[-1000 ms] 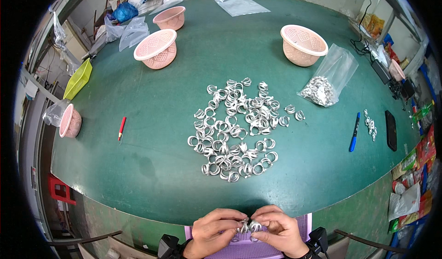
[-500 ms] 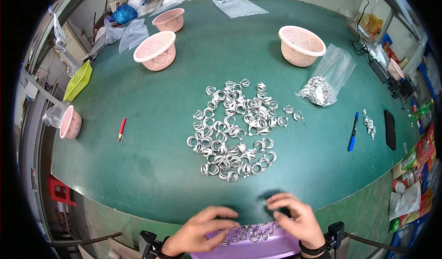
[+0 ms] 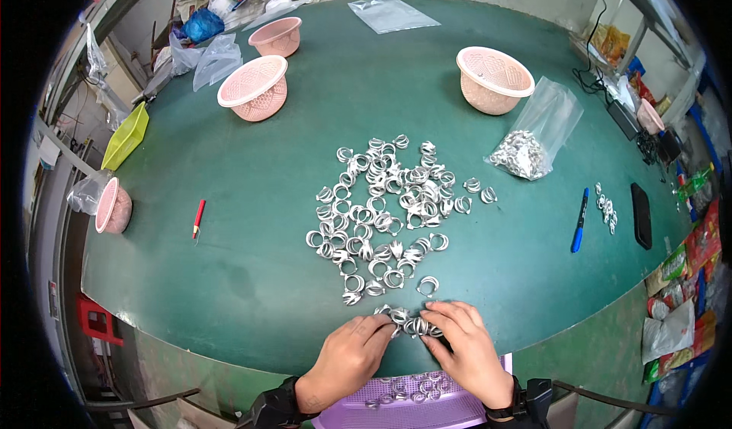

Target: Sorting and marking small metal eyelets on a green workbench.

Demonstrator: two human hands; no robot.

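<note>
My left hand point(image 3: 347, 359) and my right hand point(image 3: 469, 354) are at the near side of the green table. Between their fingertips they grip a small cluster of silver metal rings point(image 3: 412, 325) from both sides, just above or on the tabletop; I cannot tell which. The fingers of each hand are bent and close together. Beyond them spreads a loose heap of similar open-worked rings point(image 3: 381, 208). Below my hands, at the table edge, is a purple mesh basket point(image 3: 343, 410) with several rings point(image 3: 427, 388) inside, partly hidden by my right hand and forearm.
On the green table point(image 3: 252, 276) stand pink baskets point(image 3: 255, 97), point(image 3: 496, 90) at the back. A clear bag of small metal parts point(image 3: 526, 155), a blue pen point(image 3: 580, 223) and a black phone point(image 3: 641, 216) lie right. A red-handled tool point(image 3: 199, 219) lies left.
Both hands have moved forward from above the purple basket onto the table. They have taken hold of rings from the heap's near edge and drawn them toward me.
</note>
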